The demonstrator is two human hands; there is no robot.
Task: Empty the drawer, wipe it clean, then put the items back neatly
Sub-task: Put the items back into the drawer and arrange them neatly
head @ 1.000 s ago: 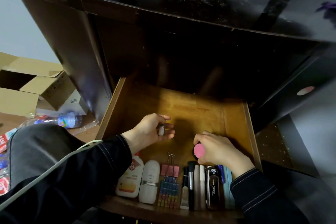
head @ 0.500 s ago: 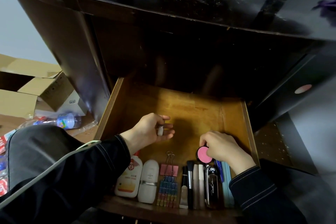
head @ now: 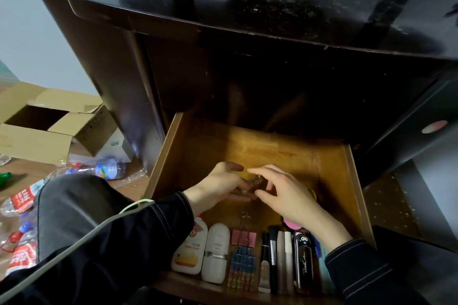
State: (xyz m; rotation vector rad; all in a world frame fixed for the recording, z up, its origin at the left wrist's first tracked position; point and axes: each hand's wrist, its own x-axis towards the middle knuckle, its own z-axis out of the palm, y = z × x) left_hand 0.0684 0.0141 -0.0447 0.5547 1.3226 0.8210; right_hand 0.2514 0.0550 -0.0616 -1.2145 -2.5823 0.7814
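A wooden drawer stands pulled out of a dark cabinet. Over its bare middle the left hand lies palm up, fingers stretched under a small blurred item, thumb lifted. The right hand bends its fingers over that item; whether they pinch it is lost in blur. Along the front lie a white bottle, a white container, a pink binder clip, a makeup brush and a black bottle, side by side. A pink compact shows under the right wrist.
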